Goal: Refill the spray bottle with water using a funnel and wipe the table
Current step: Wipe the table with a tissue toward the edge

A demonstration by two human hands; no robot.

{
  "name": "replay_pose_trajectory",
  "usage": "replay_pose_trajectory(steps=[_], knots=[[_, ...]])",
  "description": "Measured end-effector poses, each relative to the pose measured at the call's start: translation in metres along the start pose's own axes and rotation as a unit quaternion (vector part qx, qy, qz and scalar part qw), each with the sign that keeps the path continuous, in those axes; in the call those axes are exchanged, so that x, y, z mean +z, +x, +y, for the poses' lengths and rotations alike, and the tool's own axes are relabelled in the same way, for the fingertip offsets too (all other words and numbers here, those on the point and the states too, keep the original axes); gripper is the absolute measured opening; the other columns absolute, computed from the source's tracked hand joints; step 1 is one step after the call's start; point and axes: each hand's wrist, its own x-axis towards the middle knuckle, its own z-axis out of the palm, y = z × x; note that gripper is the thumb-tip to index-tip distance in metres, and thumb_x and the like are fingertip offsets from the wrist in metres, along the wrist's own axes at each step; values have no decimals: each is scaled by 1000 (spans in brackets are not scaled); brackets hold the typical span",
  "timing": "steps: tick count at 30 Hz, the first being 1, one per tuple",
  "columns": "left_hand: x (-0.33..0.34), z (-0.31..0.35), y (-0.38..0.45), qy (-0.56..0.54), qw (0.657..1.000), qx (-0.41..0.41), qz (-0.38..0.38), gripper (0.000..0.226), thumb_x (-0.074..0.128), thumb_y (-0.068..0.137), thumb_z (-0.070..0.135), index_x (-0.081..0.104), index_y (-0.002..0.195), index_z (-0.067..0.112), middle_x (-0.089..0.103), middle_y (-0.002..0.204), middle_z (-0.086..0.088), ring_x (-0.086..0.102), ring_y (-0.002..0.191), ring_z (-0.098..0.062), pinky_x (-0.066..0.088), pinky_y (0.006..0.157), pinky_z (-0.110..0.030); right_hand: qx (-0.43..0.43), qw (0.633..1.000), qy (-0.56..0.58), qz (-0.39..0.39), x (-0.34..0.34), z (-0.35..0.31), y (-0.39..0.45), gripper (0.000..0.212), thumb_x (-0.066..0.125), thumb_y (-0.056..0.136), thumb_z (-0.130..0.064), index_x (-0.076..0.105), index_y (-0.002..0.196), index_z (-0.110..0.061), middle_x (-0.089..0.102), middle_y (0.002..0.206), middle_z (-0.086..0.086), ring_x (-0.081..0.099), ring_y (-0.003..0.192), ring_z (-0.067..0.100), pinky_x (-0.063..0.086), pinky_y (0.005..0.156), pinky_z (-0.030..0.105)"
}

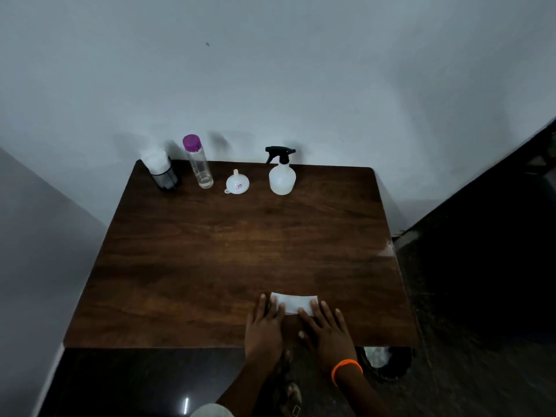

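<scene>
Back of the tabletop (pixel 210 251): spray bottle (pixel 282 176), funnel (pixel 237 182), water bottle (pixel 199 162) nearly empty. Your left hand (pixel 264 323) and right hand (pixel 326 329), fingers flat and released, press the white tissue (pixel 296 301) near you.

Left hand (pixel 264 323) and right hand (pixel 326 329) flat side by side, fingers straight, fingertips pressing white tissue (pixel 296 302); forearms reach in from near edge, orange band (pixel 346 368) on right wrist.
</scene>
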Motion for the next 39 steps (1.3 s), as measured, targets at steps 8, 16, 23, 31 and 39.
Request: replay_pose_trajectory(steps=[8,16,23,31,39], knots=[[-48,7,71,19,1000,3,1,74,29,96,63,17,159,28,8,169,-1,-8,155,-30,0,124,-50,46,998,38,-8,-35,11,61,56,46,86,-65,54,138,-47,57,147,-2,57,133,25,12,114,44],[-96,7,147,1,1000,-10,8,68,34,99,52,16,160,26,7,169,-2,-6,156,-30,8,124,-49,52,997,61,23,-90,22,138,73,12,89,-69,16,158,-43,-1,170,-2,-6,157,22,-12,119,45],[-126,6,215,-13,999,-21,19,65,38,101,41,14,160,28,4,169,-1,-4,155,-32,8,124,-51,46,996,54,55,-123,43,205,80,5,84,-69,17,158,-43,0,170,0,-2,157,23,-4,123,50],[-153,30,261,-14,996,-78,41,69,35,99,47,16,160,22,13,168,-10,19,150,-34,20,119,-50,27,997,26,68,-159,71,264,63,16,97,-65,18,157,-45,1,170,-4,-3,157,25,-1,124,53],[-170,54,301,19,997,-67,44,65,32,102,41,17,160,16,14,167,-16,21,150,-33,22,119,-47,23,997,17,66,-177,108,292,57,22,101,-62,16,156,-47,0,170,-8,-5,157,24,-1,123,54]])
